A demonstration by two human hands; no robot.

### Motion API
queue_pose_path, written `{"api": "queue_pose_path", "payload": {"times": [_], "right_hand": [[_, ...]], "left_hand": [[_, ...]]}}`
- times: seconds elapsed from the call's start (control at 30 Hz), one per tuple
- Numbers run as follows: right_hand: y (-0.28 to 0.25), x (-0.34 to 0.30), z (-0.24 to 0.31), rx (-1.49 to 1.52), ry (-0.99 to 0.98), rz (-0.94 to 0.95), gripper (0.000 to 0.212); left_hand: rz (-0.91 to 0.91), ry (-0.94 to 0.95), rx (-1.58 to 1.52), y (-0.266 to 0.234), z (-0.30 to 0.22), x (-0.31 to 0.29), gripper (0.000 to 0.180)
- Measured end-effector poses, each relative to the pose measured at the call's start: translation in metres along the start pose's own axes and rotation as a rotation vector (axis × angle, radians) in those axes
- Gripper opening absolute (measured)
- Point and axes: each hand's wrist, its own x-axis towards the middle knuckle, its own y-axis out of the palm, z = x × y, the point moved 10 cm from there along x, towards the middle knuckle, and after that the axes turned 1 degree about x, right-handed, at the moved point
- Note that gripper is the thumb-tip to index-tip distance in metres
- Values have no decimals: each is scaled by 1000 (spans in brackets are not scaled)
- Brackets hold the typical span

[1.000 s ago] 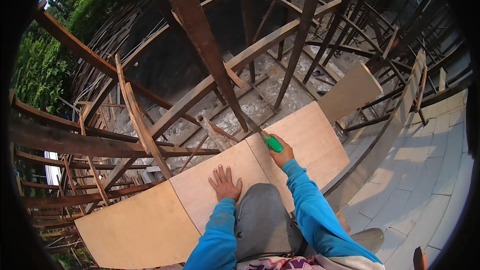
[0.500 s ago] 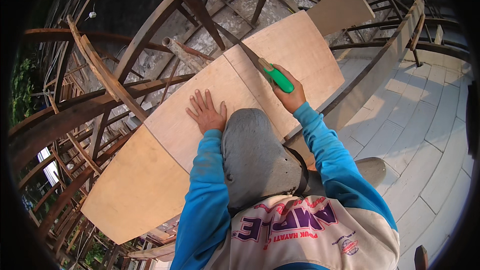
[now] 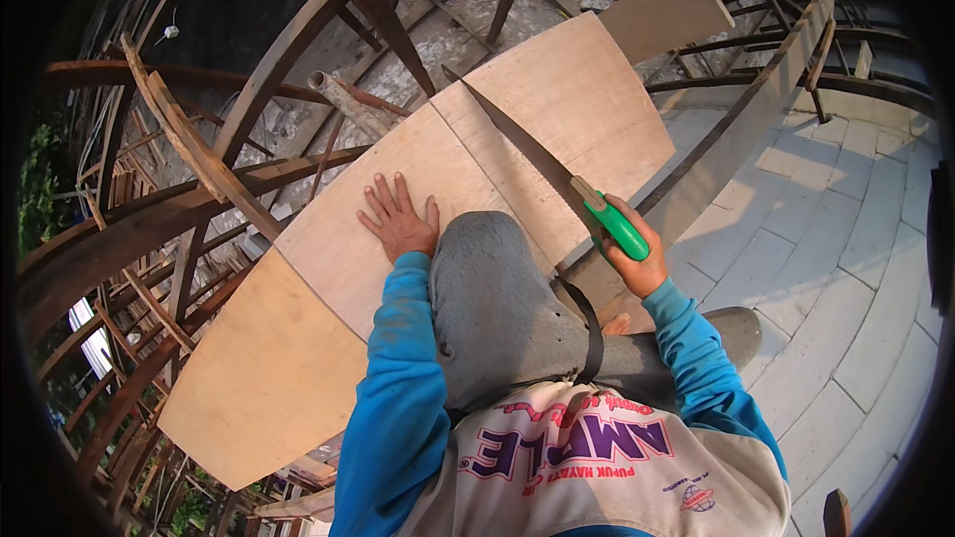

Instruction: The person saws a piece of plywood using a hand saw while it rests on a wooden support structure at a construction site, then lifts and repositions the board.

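Right hand (image 3: 644, 261) grips the green-handled saw (image 3: 547, 163), fingers curled! Left hand (image 3: 408, 229) lies on the plywood (image 3: 336, 237) (fingers splayed wide).

Printed lettering is covering the pale shirt front (image 3: 597, 505), which is lying below the left fingers (image 3: 404, 194) and the right fingers (image 3: 622, 261), on the wearer's side. All of it is standing upside down in this view. A large purple word (image 3: 577, 449) with a pink outline is stretching from below and right of the left fingers to below the right fingers. Red script (image 3: 547, 406) is running just above it, closer to both sets of fingers; smaller red capitals (image 3: 582, 472) are sitting beneath it, farther off. Below and right of the right fingers, a round red emblem (image 3: 699, 500) is appearing beside tiny dark print.
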Motion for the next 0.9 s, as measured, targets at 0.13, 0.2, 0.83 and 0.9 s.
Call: {"api": "queue_pose_path", "payload": {"times": [0.13, 0.2, 0.83, 0.9], "right_hand": [[79, 142, -6, 82, -137, -67, 61], [99, 178, 6, -39, -79, -61, 62], [85, 189, 6, -27, -132, -37, 59], [89, 181, 5, -3, -100, 57, 60]], "left_hand": [[4, 26, 17, -3, -10, 4, 77], [95, -23, 15, 1, -5, 1, 76], [-112, 64, 56, 1, -12, 6, 77], [-128, 34, 65, 2, 0, 3, 78]]}}
